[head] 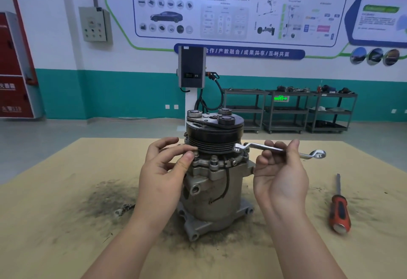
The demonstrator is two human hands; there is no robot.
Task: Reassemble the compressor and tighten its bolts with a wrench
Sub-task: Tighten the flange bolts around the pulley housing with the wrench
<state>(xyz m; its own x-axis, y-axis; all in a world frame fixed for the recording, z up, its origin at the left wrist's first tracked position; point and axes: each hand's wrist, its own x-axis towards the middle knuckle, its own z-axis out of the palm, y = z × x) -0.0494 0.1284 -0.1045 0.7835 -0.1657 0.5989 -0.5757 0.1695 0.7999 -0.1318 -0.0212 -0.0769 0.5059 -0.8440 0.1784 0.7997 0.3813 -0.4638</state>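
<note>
While the compressor (pixel 214 181) stands upright mid-bench, its cast grey body carries a black ribbed pulley (pixel 214 140) topped by round studs. Left hand (pixel 164 173): thumb and fingers pinch a bolt (pixel 196 154) at the flange just under the pulley. Right hand (pixel 280 173): fingers curled round the shank of a shiny offset ring wrench (pixel 277 149), whose near ring sits at a flange bolt on the right side. Bench (pixel 66 201): tan board, smudged with dark grime around the base. A red-handled screwdriver (pixel 339 208) lies well right; small metal fitting (pixel 123 209) lies left.
</note>
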